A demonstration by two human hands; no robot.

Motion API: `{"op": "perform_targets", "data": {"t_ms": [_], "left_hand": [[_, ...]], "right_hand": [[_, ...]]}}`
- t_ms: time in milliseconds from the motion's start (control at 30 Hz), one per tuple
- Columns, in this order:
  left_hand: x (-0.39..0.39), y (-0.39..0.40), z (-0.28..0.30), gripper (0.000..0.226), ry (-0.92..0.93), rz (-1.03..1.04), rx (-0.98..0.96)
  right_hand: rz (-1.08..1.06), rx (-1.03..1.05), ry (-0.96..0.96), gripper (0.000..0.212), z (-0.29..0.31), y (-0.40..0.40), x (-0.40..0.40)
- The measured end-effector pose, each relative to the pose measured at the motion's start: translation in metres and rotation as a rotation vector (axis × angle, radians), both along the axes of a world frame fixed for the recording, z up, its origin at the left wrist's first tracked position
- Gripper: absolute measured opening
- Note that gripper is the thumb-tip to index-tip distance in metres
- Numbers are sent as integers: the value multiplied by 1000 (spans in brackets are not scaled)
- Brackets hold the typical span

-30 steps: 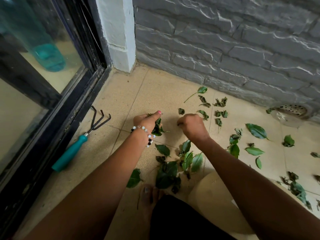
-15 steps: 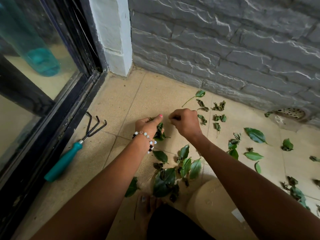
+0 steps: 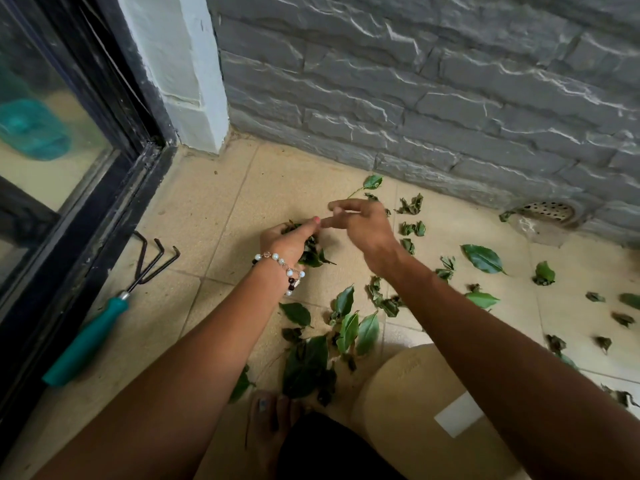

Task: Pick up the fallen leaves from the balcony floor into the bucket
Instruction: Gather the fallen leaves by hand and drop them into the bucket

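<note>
My left hand (image 3: 285, 241), with a bead bracelet at the wrist, grips a bunch of green leaves (image 3: 312, 255) just above the tiled floor. My right hand (image 3: 364, 226) is right beside it, fingers stretched out and holding nothing, the fingertips meeting the left thumb. Several fallen leaves lie scattered on the floor: a pile (image 3: 311, 362) near my foot, a large flat leaf (image 3: 483, 258) to the right, a stemmed one (image 3: 372, 181) by the wall. The beige bucket (image 3: 408, 386) stands at the lower right, partly hidden under my right forearm.
A teal-handled hand rake (image 3: 86, 337) lies on the floor along the black sliding-door frame (image 3: 104, 216) at the left. A grey stone wall (image 3: 415, 98) closes the far side, with a floor drain (image 3: 549, 211) at its foot. My bare foot (image 3: 266, 417) is at the bottom.
My right hand moved left from the floor to my left hand, then spread its fingers. The left hand has kept its bunch of leaves.
</note>
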State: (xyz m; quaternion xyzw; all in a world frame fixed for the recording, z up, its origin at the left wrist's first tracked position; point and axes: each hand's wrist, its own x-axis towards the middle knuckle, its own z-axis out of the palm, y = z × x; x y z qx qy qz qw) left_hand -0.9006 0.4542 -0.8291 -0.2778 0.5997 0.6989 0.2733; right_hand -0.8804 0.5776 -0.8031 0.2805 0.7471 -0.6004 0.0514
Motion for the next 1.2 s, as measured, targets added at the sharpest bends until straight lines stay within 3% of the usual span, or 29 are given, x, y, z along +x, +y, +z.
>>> {"op": "perform_targets", "data": {"t_ms": [33, 100, 200, 333, 433, 567, 667, 800, 867, 1000, 1100, 1200], "left_hand": [[-1, 1, 0, 16, -6, -2, 21], [-5, 3, 0, 16, -4, -1, 39], [-16, 3, 3, 13, 12, -8, 40], [-34, 1, -3, 11, 5, 26, 22], [-44, -1, -7, 11, 15, 25, 29], [-50, -2, -12, 10, 12, 41, 41], [-53, -3, -16, 12, 12, 55, 54], [-52, -3, -20, 13, 21, 52, 49], [-48, -2, -20, 14, 21, 49, 39], [-37, 3, -15, 17, 10, 94, 72], [-28, 12, -7, 14, 39, 159, 152], [-18, 20, -3, 19, 78, 115, 49]], "right_hand": [[-37, 71, 10, 19, 2, 12, -5], [-3, 425, 12, 18, 1, 39, -20], [277, 848, -101, 25, -12, 75, -45], [594, 995, -201, 44, -39, 90, -70], [646, 1056, -265, 50, -53, 88, -79], [558, 1002, -179, 38, -68, 86, -81], [459, 1127, -85, 21, -74, 75, -77], [484, 1138, 76, 24, -70, 67, -65], [341, 1011, 145, 19, -59, 62, -61], [93, 531, 211, 13, -34, 43, -47], [200, 531, 154, 13, -28, 24, -30], [209, 495, 192, 8, -26, 10, -13]]}}
